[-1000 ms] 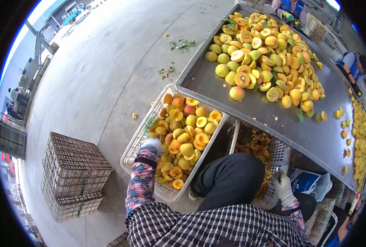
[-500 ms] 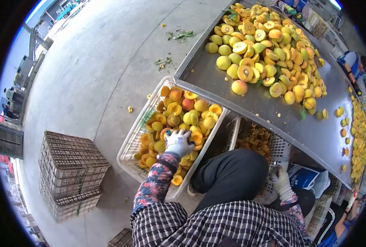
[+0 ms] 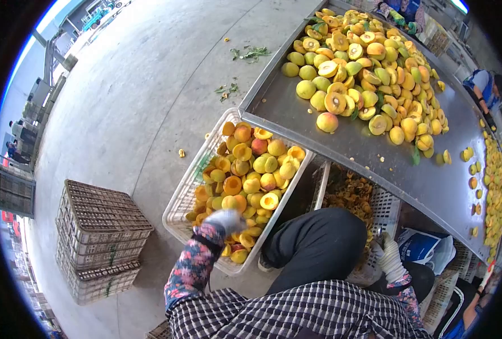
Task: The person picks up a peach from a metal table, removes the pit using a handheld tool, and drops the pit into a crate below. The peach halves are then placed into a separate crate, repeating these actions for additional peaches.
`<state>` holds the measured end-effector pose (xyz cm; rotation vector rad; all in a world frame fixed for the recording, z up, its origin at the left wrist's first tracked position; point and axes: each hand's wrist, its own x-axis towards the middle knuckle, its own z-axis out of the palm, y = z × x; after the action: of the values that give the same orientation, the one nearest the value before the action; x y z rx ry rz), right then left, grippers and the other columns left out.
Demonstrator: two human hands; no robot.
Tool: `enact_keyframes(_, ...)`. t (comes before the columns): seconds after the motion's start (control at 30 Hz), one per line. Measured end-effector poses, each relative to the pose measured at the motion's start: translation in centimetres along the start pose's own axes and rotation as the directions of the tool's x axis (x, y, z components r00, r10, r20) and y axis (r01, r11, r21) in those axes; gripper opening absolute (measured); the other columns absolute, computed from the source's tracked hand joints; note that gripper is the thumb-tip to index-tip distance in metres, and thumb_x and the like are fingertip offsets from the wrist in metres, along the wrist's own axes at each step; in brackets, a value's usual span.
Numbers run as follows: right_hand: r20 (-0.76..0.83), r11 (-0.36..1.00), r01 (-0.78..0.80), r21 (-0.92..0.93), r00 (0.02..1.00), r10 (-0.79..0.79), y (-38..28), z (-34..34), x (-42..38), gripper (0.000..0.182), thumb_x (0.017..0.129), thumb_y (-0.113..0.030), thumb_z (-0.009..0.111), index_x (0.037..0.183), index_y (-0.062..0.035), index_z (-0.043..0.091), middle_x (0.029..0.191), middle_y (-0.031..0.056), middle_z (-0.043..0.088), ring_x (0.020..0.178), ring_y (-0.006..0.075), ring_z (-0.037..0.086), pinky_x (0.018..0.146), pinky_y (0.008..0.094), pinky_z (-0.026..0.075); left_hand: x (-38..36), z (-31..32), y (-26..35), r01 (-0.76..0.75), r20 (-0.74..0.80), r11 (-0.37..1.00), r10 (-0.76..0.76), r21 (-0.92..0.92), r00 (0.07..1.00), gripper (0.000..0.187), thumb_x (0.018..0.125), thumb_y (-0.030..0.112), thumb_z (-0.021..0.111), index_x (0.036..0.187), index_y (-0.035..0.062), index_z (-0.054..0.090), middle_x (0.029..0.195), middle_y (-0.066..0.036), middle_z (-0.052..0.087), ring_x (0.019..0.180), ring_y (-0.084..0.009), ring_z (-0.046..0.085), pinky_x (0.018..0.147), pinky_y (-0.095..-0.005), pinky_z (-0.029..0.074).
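My left hand (image 3: 227, 221), in a white glove and smeared by motion, is over the near part of a white plastic crate (image 3: 179, 192). Halved yellow peaches (image 3: 252, 185) fill that crate, many with hollow pit cavities showing. Whether its fingers hold a peach cannot be made out. Low beside my right knee, my right hand (image 3: 391, 259) wears a pale knitted glove. Its fingers are curled round a small metal tool (image 3: 380, 231), of which only a bit shows. Next to it stands a crate (image 3: 385, 210) with brownish peach scraps or pits (image 3: 350, 195).
A metal table (image 3: 330, 144) with a raised rim carries a large heap of halved peaches (image 3: 369, 73). Stacked crates (image 3: 101, 237) stand on the concrete floor at left. A blue-and-white bag (image 3: 420, 246) lies at right. Other people (image 3: 485, 90) are around the table.
My left hand has moved back toward me and slightly left across the peaches in the crate, and more peach halves now show where it was. My right hand has hardly moved.
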<state>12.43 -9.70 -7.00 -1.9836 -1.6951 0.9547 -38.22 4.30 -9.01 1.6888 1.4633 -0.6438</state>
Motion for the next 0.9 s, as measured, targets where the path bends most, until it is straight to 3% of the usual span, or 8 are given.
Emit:
enact_keyframes(0.1, 0.001, 0.999, -0.046, -0.003, 0.999, 0.046, -0.4, -0.1, 0.3, 0.039, 0.092, -0.032, 0.061, 0.112, 0.0010, 0.057, 0.090, 0.0231, 0.063, 0.082, 0.0412, 0.062, 0.073, 0.0424, 0.048, 4.9, -7.0, 2.4, -0.085, -0.586, 0.990, 0.003, -0.113, 0.810, 0.043, 0.088, 0.046, 0.058, 0.111, 0.0107, 0.068, 0.104, -0.019, 0.068, 0.099, -0.0359, 0.065, 0.087, -0.0470, 0.051)
enact_keyframes(0.17, -0.051, 0.993, 0.097, -0.071, 0.994, -0.101, 1.2, 0.5, 0.3, 0.037, 0.091, -0.030, 0.061, 0.111, 0.0004, 0.057, 0.090, 0.0205, 0.064, 0.082, 0.0367, 0.062, 0.073, 0.0406, 0.048, 11.0, -9.8, 3.3, -0.158, -0.873, 0.979, -0.035, -0.128, 0.487, 0.055, 0.087, 0.047, 0.059, 0.126, 0.0091, 0.059, 0.124, -0.020, 0.060, 0.114, -0.0361, 0.058, 0.096, -0.0458, 0.046)
enact_keyframes(0.37, -0.011, 0.987, 0.011, -0.161, 1.000, -0.013, 0.0, 0.2, 1.2, 0.039, 0.091, -0.032, 0.060, 0.112, 0.0011, 0.057, 0.094, 0.0203, 0.064, 0.087, 0.0367, 0.062, 0.079, 0.0408, 0.049, 27.5, -12.5, 4.4, -0.165, -0.600, 0.792, -0.289, -0.587, 0.746, 0.056, 0.091, 0.041, 0.054, 0.134, 0.0065, 0.055, 0.136, -0.018, 0.055, 0.130, -0.0301, 0.049, 0.108, -0.0386, 0.039)
enact_keyframes(0.47, 0.044, 0.991, -0.073, -0.116, 0.996, 0.078, -3.9, -1.1, 2.1, 0.049, 0.091, -0.041, 0.060, 0.116, 0.0012, 0.057, 0.100, 0.0239, 0.065, 0.093, 0.0413, 0.062, 0.082, 0.0428, 0.049, 28.2, -11.8, 2.6, -0.161, -0.784, 0.946, -0.128, -0.280, 0.608, 0.047, 0.094, 0.036, 0.048, 0.130, 0.0088, 0.060, 0.137, -0.014, 0.056, 0.128, -0.0301, 0.051, 0.107, -0.0372, 0.040)
enact_keyframes(0.53, 0.074, 0.990, -0.066, -0.122, 0.994, 0.076, -3.4, -1.5, 2.3, 0.055, 0.091, -0.047, 0.058, 0.116, 0.0016, 0.057, 0.101, 0.0244, 0.066, 0.095, 0.0417, 0.063, 0.083, 0.0432, 0.049, 22.7, -13.0, 1.2, -0.191, -0.700, 0.971, 0.238, 0.147, 0.673, 0.048, 0.094, 0.040, 0.045, 0.129, 0.0110, 0.061, 0.133, -0.018, 0.058, 0.125, -0.0336, 0.053, 0.105, -0.0396, 0.041)
enact_keyframes(0.57, 0.066, 0.995, -0.028, -0.099, 0.997, 0.034, -3.7, -2.0, 2.4, 0.055, 0.091, -0.047, 0.059, 0.116, 0.0015, 0.057, 0.100, 0.0238, 0.066, 0.094, 0.0406, 0.063, 0.083, 0.0426, 0.049, 21.4, -13.3, 1.4, -0.228, -0.652, 0.884, -0.107, -0.408, 0.751, 0.048, 0.091, 0.040, 0.050, 0.126, 0.0107, 0.062, 0.126, -0.022, 0.061, 0.120, -0.0367, 0.056, 0.102, -0.0428, 0.044)
enact_keyframes(0.73, 0.046, 0.988, 0.084, 0.128, 0.995, -0.091, -5.8, -7.1, 2.2, 0.033, 0.093, -0.028, 0.064, 0.115, -0.0031, 0.060, 0.097, 0.0096, 0.067, 0.089, 0.0238, 0.064, 0.085, 0.0346, 0.051, 11.2, -9.2, -4.2, 0.053, -0.557, 0.967, -0.188, -0.250, 0.809, 0.048, 0.081, 0.033, 0.062, 0.121, 0.0055, 0.062, 0.119, -0.022, 0.064, 0.113, -0.0345, 0.060, 0.098, -0.0416, 0.047)
enact_keyframes(0.9, -0.199, 0.856, 0.089, 0.510, 0.980, 0.017, -7.2, -20.0, -1.1, 0.022, 0.093, -0.023, 0.067, 0.107, -0.0070, 0.060, 0.086, -0.0005, 0.062, 0.073, 0.0093, 0.059, 0.065, 0.0258, 0.052, -1.3, -9.5, -8.0, -0.050, -0.697, 0.964, -0.153, -0.262, 0.700, 0.056, 0.082, 0.036, 0.069, 0.122, -0.0009, 0.060, 0.119, -0.023, 0.064, 0.114, -0.0365, 0.059, 0.097, -0.0401, 0.047)
